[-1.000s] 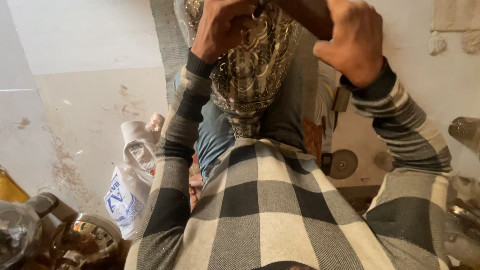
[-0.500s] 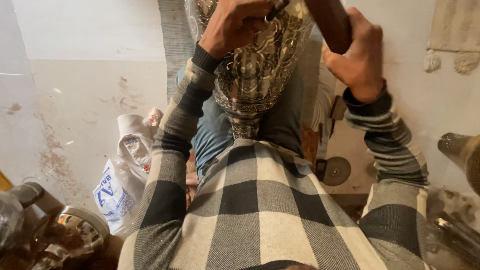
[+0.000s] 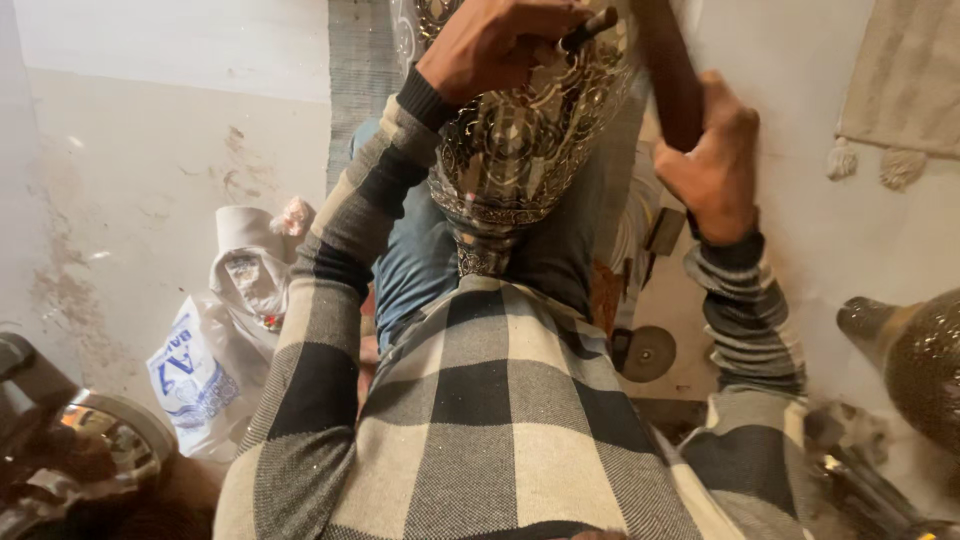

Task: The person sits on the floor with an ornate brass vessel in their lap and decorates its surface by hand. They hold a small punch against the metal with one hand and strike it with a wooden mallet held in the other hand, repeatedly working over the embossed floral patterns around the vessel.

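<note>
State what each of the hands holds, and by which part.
Left hand grips a thin metal tool against the engraved metal vessel. Right hand grips a wooden handle at its lower end.

An ornate, shiny engraved metal vase sits at the upper centre of the frame, lying on the person's lap with its narrow neck pointing toward the body. A thin dark metal punch rests against its patterned wall. A dark wooden mallet handle rises at upper right.
</note>
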Motion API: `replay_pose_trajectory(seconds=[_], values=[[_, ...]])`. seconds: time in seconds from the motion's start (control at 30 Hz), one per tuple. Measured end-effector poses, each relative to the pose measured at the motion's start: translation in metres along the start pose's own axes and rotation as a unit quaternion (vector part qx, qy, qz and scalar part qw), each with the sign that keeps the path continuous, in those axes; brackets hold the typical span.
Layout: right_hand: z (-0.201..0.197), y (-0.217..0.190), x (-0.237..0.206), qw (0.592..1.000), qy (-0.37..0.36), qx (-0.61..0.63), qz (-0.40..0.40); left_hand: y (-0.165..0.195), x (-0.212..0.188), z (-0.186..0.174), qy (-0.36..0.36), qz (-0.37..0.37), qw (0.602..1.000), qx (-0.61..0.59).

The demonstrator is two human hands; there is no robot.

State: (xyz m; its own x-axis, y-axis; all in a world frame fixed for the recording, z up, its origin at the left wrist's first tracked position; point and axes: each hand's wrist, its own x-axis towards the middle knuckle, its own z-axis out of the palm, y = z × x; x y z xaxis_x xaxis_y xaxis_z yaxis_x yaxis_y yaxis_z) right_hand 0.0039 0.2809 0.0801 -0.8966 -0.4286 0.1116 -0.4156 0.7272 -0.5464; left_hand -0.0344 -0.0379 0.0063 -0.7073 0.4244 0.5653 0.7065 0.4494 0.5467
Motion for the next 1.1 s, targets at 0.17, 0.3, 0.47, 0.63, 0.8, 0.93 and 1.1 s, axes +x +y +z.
replay_pose_trajectory(seconds=[0.17, 0.3, 0.47, 0.63, 0.8, 0.93, 1.1], values=[[0.003, 0.010, -0.017, 0.999, 0.029, -0.029, -0.004, -0.009, -0.004, 0.003, 0.005, 0.015, 0.999, -0.040], [0.036, 0.008, -0.038, 0.962, 0.208, -0.128, -0.125, -0.020, -0.022, 0.019, 0.101, -0.107, 0.948, -0.281], [0.092, -0.009, -0.067, 0.857, 0.078, 0.441, 0.257, -0.028, -0.041, 0.036, 0.226, -0.092, 0.890, -0.386], [0.106, -0.022, -0.077, 0.897, 0.173, 0.337, 0.227, -0.025, -0.036, 0.043, 0.131, -0.163, 0.974, -0.084], [0.079, -0.013, -0.055, 0.947, 0.121, 0.270, 0.125, -0.024, -0.033, 0.034, 0.136, -0.063, 0.985, -0.082], [0.044, -0.014, -0.019, 0.991, 0.052, 0.105, 0.062, -0.025, -0.028, 0.031, 0.170, 0.059, 0.983, 0.040], [0.004, -0.045, 0.021, 0.961, 0.074, 0.266, 0.012, -0.026, -0.027, 0.031, 0.142, -0.009, 0.990, 0.020]])
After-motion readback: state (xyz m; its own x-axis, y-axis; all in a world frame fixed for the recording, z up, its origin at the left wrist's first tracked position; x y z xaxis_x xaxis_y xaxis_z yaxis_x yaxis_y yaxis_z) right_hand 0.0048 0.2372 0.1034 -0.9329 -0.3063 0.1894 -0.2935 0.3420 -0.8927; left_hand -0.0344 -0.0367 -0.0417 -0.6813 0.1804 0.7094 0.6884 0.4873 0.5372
